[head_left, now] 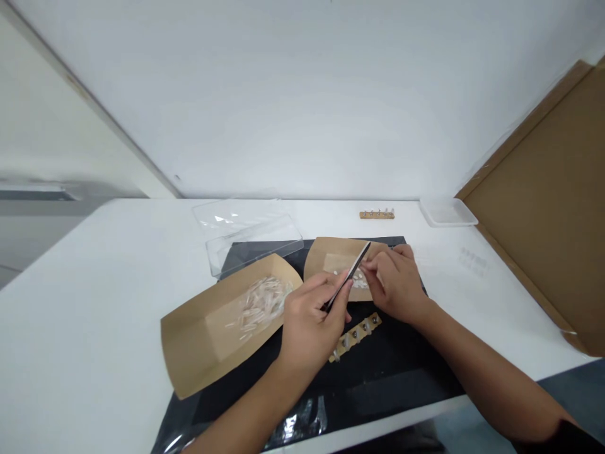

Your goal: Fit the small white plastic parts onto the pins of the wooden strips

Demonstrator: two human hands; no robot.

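My left hand (314, 315) is closed around a pair of dark tweezers (352, 271), slanting up to the right. Close beside them, my right hand (397, 284) has its thumb and fingers pinched together; whatever is between them is too small to make out. Behind both hands sits a small brown paper tray (326, 249) with small white pieces (360, 282) in it. A larger paper tray (198, 347) on the left carries a heap of clear, thin plastic pieces (265, 302). Below my hands, a brown strip with metal studs (357, 335) lies partly hidden by my left hand.
A black mat (387, 372) covers the front of the white table (85, 328). Clear plastic box parts (250, 239) stand at the back left. Another studded strip (377, 215) and a shallow translucent container (449, 213) are at the back. Cardboard (543, 202) leans at right.
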